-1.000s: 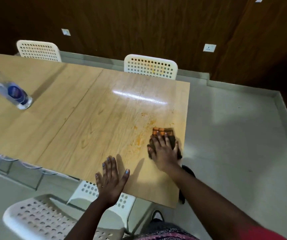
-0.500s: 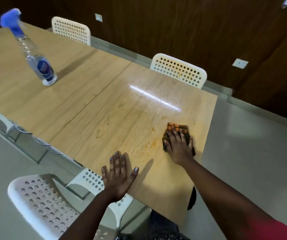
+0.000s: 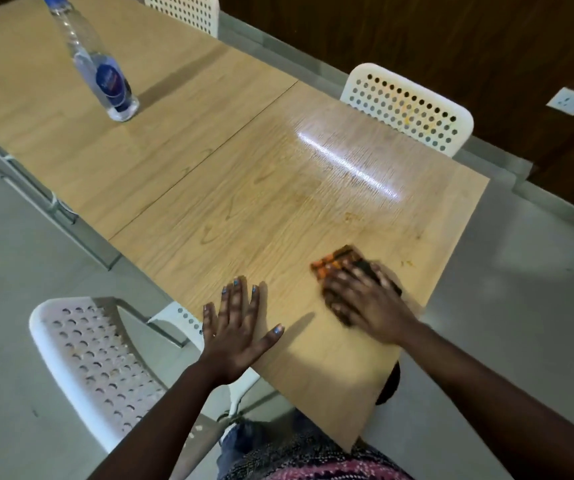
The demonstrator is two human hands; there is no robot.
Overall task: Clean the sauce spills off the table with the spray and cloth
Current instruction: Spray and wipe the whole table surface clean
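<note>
The cloth (image 3: 342, 263) has slid toward the person, away from the sauce spots (image 3: 408, 262) near the table (image 3: 209, 188) edge. The right hand (image 3: 365, 303) presses it with flat fingers; the left hand (image 3: 235, 327) stays spread, holding nothing. The spray bottle (image 3: 105, 74) stands far left.

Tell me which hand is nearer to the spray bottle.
Left. The left hand lies flat on the table's near edge, on the side towards the spray bottle, though well short of it. The right hand presses the cloth further from the bottle.
</note>
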